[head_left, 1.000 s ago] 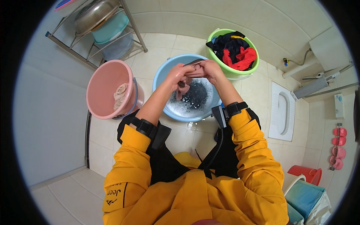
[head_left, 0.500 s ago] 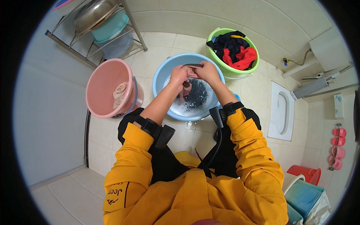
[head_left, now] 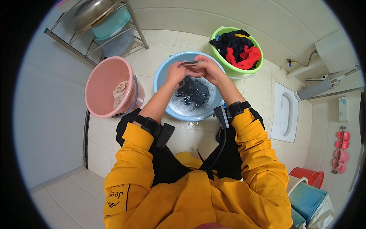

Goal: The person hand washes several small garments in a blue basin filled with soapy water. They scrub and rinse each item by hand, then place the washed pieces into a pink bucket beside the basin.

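Observation:
A light blue basin [head_left: 160, 72] stands on the floor in front of me, with sudsy water and dark cloth [head_left: 193, 93] in it. Over its far half, my left hand [head_left: 176, 73] is closed on one end of a small pinkish cloth with a dark band [head_left: 189, 63]. My right hand [head_left: 209, 70] grips the other end, its fingers bent around the edge. The band stretches between both hands above the water. Much of the cloth is hidden behind my fingers, so its exact kind cannot be told.
A pink bucket [head_left: 91, 93] with a pale cloth [head_left: 119, 94] stands left. Behind right is a green bucket [head_left: 260, 63] of dark and red clothes. A metal rack [head_left: 138, 28] holds basins at the far left; a squat toilet [head_left: 284, 112] lies right.
Both hands have turned and moved slightly, with the right hand opening its palm more toward the cloth. The pink part hanging over the water no longer shows below the hands.

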The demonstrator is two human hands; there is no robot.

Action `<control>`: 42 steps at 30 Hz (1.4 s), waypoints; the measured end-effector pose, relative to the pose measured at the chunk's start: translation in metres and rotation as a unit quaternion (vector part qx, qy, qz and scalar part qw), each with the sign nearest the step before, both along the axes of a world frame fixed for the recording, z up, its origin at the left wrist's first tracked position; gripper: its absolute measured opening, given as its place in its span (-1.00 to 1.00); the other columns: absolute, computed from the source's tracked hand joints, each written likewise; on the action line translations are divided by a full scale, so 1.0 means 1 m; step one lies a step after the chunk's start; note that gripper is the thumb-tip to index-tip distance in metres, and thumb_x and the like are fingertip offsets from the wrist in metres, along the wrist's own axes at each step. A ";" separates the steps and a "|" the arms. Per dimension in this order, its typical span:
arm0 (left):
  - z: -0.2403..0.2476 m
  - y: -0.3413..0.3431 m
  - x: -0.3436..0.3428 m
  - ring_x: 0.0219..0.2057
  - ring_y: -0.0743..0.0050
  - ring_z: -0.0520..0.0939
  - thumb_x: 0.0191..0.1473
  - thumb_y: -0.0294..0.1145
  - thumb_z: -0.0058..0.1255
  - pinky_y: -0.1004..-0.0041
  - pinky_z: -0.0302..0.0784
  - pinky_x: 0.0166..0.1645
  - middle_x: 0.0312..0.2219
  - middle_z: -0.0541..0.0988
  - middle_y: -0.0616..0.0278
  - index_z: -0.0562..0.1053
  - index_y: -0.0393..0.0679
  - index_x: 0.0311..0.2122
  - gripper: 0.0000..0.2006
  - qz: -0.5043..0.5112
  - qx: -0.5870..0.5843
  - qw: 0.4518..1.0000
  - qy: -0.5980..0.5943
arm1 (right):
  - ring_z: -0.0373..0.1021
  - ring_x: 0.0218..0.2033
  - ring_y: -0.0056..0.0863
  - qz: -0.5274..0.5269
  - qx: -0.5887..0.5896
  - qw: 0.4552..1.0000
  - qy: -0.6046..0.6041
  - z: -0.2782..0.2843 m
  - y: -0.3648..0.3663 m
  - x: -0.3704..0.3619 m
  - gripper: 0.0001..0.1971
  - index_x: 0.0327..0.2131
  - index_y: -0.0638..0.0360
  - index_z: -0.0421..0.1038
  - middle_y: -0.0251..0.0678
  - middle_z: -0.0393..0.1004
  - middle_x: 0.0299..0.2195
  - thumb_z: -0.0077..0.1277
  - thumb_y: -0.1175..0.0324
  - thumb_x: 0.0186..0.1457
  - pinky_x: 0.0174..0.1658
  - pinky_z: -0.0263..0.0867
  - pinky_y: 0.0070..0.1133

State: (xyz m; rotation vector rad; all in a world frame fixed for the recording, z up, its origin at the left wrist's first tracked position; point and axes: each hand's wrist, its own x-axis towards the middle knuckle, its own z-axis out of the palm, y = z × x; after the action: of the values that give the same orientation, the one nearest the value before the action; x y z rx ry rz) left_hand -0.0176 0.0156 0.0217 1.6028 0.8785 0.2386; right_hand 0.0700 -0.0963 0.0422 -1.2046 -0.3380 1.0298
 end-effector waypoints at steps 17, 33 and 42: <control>0.013 0.000 -0.001 -0.62 0.48 0.46 -0.29 -0.35 -0.07 0.52 0.33 -0.55 -0.65 0.46 0.16 0.38 -0.24 -0.44 -0.77 -0.022 0.188 0.981 0.045 | 0.36 -0.53 -0.41 -0.100 0.008 0.994 -0.037 -0.009 0.006 -0.002 -0.72 -0.33 0.27 0.13 -0.17 0.36 -0.55 -0.26 0.67 -0.24 -0.43 0.30 -0.62; 0.023 -0.018 -0.002 -0.55 0.62 0.42 -0.09 -0.40 -0.18 0.65 0.26 -0.59 -0.51 0.43 0.27 0.33 -0.16 -0.30 -0.81 -0.055 -0.208 0.968 -0.131 | 0.34 -0.43 -0.16 -0.171 -0.280 0.822 -0.465 -0.009 0.003 0.009 -0.73 -0.42 0.19 0.24 -0.03 0.39 -0.53 0.00 0.42 -0.31 -0.38 0.25 -0.48; 0.013 -0.003 0.002 -0.60 0.45 0.43 -0.18 -0.45 -0.10 0.53 0.35 -0.49 -0.58 0.45 0.30 0.33 -0.17 -0.32 -0.79 -0.007 0.111 0.989 -0.093 | 0.35 -0.43 -0.49 -0.017 0.102 0.995 0.010 0.016 -0.009 0.007 -0.72 -0.30 0.25 0.19 -0.25 0.37 -0.44 -0.13 0.57 -0.21 -0.32 0.26 -0.62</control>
State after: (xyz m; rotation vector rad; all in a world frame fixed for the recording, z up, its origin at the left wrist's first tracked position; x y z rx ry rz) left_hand -0.0159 0.0124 0.0350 1.7591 0.7149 0.4832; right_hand 0.0769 -0.1057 0.0581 -1.0128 -0.3966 0.9537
